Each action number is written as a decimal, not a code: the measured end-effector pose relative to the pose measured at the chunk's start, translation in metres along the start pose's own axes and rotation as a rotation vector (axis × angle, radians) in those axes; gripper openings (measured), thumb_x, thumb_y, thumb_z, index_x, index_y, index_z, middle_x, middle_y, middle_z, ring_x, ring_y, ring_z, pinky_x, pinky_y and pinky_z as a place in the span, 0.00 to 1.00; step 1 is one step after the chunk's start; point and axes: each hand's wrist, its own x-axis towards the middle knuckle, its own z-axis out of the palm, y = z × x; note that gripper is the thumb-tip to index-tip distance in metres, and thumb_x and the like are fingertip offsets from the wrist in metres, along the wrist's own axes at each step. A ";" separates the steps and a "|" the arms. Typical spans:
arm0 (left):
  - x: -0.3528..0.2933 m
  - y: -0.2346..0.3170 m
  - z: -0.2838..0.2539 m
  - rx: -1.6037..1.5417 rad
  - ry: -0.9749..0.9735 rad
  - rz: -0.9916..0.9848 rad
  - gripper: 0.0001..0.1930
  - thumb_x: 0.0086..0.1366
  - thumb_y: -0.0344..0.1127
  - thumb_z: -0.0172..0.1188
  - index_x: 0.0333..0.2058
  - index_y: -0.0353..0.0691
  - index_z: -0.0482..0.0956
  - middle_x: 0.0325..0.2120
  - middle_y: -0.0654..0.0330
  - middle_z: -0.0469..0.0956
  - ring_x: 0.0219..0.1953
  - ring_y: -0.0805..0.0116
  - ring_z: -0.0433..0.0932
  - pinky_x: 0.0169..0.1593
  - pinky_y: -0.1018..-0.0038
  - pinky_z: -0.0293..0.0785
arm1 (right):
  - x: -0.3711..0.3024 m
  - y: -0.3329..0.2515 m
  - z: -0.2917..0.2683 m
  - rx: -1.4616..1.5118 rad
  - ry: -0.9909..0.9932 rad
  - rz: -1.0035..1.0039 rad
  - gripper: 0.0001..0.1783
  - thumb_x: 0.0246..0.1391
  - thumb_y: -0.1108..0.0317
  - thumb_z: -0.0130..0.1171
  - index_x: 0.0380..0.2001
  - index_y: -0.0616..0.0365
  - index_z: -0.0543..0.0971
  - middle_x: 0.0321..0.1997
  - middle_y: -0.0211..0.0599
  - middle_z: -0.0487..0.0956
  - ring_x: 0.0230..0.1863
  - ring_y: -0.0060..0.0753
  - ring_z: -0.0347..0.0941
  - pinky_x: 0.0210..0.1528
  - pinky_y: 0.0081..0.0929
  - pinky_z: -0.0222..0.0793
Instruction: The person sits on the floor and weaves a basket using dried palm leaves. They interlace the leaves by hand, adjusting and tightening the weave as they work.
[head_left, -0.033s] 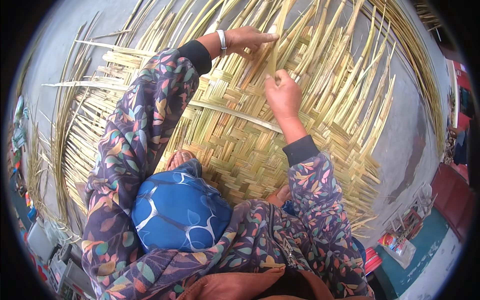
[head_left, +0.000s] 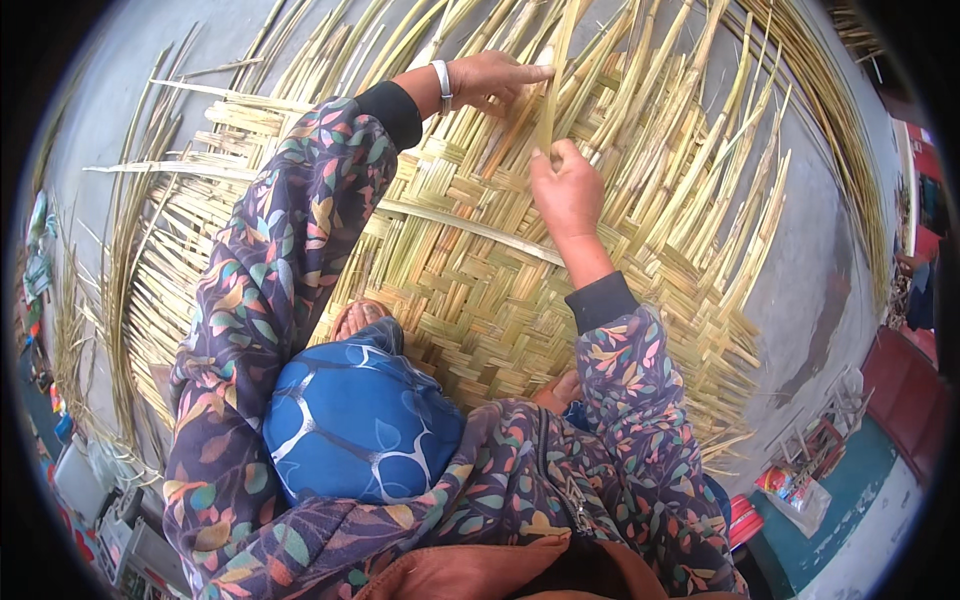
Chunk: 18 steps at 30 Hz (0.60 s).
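Broadly, on the grey floor (head_left: 835, 235) lies the wide mat of woven yellow-green reeds (head_left: 480, 300), its unwoven ends crowding both hands; a pale flat cross strip (head_left: 470, 229) lies over the weave near the right wrist; the thin yellow-green reed strip (head_left: 548, 120) runs lengthwise away from the right hand (head_left: 568, 195), its grip pinching the near end, while the left hand (head_left: 490, 80) meets it from the left, farther up, hold unclear

You have bright, diffuse light on the mat (head_left: 490, 335), its source out of view, with soft shade beside your left foot (head_left: 357, 319). The weaving looks sharp; fisheye distortion curves the outer reeds (head_left: 838, 130), and the rim darkens to black.
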 end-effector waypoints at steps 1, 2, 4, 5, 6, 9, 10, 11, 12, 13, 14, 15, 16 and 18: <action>0.000 -0.001 0.001 0.042 0.012 -0.021 0.38 0.53 0.65 0.59 0.45 0.30 0.70 0.35 0.55 0.72 0.43 0.66 0.73 0.46 0.66 0.73 | -0.001 0.002 0.001 -0.012 0.008 -0.010 0.09 0.49 0.60 0.57 0.26 0.54 0.75 0.20 0.40 0.77 0.24 0.47 0.74 0.28 0.40 0.68; 0.001 -0.001 0.003 0.084 0.022 -0.041 0.36 0.54 0.63 0.60 0.42 0.30 0.72 0.32 0.57 0.73 0.40 0.67 0.75 0.45 0.67 0.74 | -0.001 0.003 0.001 -0.025 0.017 -0.019 0.09 0.49 0.60 0.57 0.26 0.55 0.75 0.20 0.40 0.77 0.24 0.47 0.74 0.27 0.39 0.68; 0.007 -0.003 0.007 0.262 0.050 -0.026 0.26 0.54 0.55 0.64 0.33 0.32 0.75 0.23 0.62 0.75 0.30 0.70 0.77 0.36 0.74 0.76 | -0.003 0.000 0.000 0.032 0.021 0.004 0.09 0.49 0.61 0.58 0.25 0.55 0.75 0.20 0.39 0.77 0.23 0.46 0.74 0.27 0.39 0.68; 0.011 -0.006 0.007 0.295 0.047 -0.064 0.25 0.54 0.53 0.65 0.33 0.32 0.75 0.24 0.61 0.76 0.29 0.70 0.78 0.35 0.75 0.76 | -0.004 -0.002 -0.001 0.063 0.021 0.013 0.09 0.49 0.61 0.58 0.25 0.55 0.75 0.20 0.39 0.77 0.23 0.45 0.74 0.27 0.38 0.68; 0.014 -0.009 0.006 0.327 0.044 -0.103 0.23 0.53 0.50 0.65 0.32 0.32 0.75 0.24 0.61 0.76 0.28 0.70 0.78 0.33 0.75 0.76 | -0.005 -0.003 0.000 0.075 0.016 -0.003 0.09 0.50 0.61 0.58 0.25 0.55 0.75 0.20 0.39 0.77 0.23 0.45 0.74 0.28 0.38 0.68; 0.017 -0.003 0.017 0.296 0.025 -0.155 0.20 0.52 0.45 0.65 0.33 0.30 0.77 0.26 0.57 0.79 0.26 0.69 0.79 0.31 0.75 0.77 | -0.007 0.002 -0.003 0.076 0.028 -0.027 0.09 0.50 0.61 0.57 0.25 0.55 0.75 0.21 0.39 0.78 0.24 0.44 0.75 0.28 0.37 0.68; 0.018 -0.005 0.018 0.278 -0.014 -0.152 0.20 0.52 0.45 0.66 0.33 0.30 0.77 0.26 0.57 0.79 0.26 0.69 0.79 0.32 0.75 0.77 | -0.008 0.003 -0.003 0.072 0.031 -0.035 0.09 0.50 0.62 0.57 0.25 0.55 0.75 0.21 0.39 0.78 0.24 0.44 0.75 0.28 0.37 0.68; 0.018 -0.008 0.019 0.261 -0.053 -0.150 0.20 0.52 0.44 0.66 0.33 0.30 0.78 0.26 0.56 0.79 0.26 0.69 0.79 0.32 0.75 0.77 | -0.009 0.004 -0.003 0.068 0.034 -0.042 0.09 0.50 0.62 0.57 0.26 0.55 0.75 0.21 0.39 0.78 0.25 0.44 0.75 0.28 0.37 0.68; 0.018 -0.011 0.019 0.240 -0.028 -0.138 0.20 0.51 0.44 0.67 0.33 0.29 0.79 0.26 0.56 0.79 0.26 0.69 0.79 0.32 0.75 0.77 | -0.009 0.004 -0.003 0.081 0.030 -0.034 0.09 0.50 0.62 0.57 0.26 0.55 0.75 0.22 0.39 0.78 0.25 0.44 0.75 0.29 0.37 0.68; 0.017 -0.012 0.021 0.221 -0.010 -0.124 0.20 0.50 0.43 0.67 0.34 0.29 0.79 0.26 0.56 0.79 0.27 0.69 0.79 0.33 0.75 0.76 | -0.009 0.005 -0.004 0.091 0.030 -0.020 0.09 0.50 0.62 0.57 0.26 0.55 0.75 0.22 0.39 0.78 0.25 0.44 0.75 0.29 0.37 0.68; 0.016 -0.013 0.022 0.202 0.009 -0.111 0.20 0.50 0.42 0.68 0.34 0.29 0.79 0.26 0.56 0.79 0.27 0.69 0.78 0.33 0.75 0.76 | -0.009 0.005 -0.004 0.101 0.031 -0.007 0.09 0.50 0.62 0.57 0.26 0.55 0.75 0.22 0.39 0.78 0.25 0.44 0.75 0.29 0.37 0.68; 0.017 -0.015 0.023 0.194 0.013 -0.085 0.20 0.49 0.42 0.68 0.33 0.29 0.79 0.26 0.56 0.79 0.28 0.70 0.78 0.33 0.76 0.76 | -0.009 0.007 -0.005 0.100 0.032 -0.007 0.09 0.50 0.62 0.57 0.26 0.55 0.75 0.22 0.39 0.78 0.25 0.44 0.75 0.29 0.37 0.68; 0.015 -0.014 0.024 0.187 0.023 -0.063 0.21 0.48 0.42 0.69 0.33 0.29 0.80 0.26 0.56 0.79 0.28 0.70 0.78 0.33 0.76 0.75 | -0.008 0.007 -0.004 0.104 0.030 -0.009 0.09 0.50 0.62 0.57 0.26 0.55 0.75 0.22 0.39 0.78 0.25 0.44 0.75 0.29 0.37 0.68; 0.009 -0.012 0.026 0.269 0.083 -0.031 0.20 0.47 0.40 0.70 0.33 0.29 0.80 0.26 0.55 0.80 0.28 0.70 0.78 0.33 0.75 0.74 | -0.007 0.009 -0.002 0.113 0.028 -0.014 0.09 0.50 0.61 0.57 0.26 0.56 0.75 0.22 0.39 0.77 0.25 0.44 0.75 0.29 0.36 0.68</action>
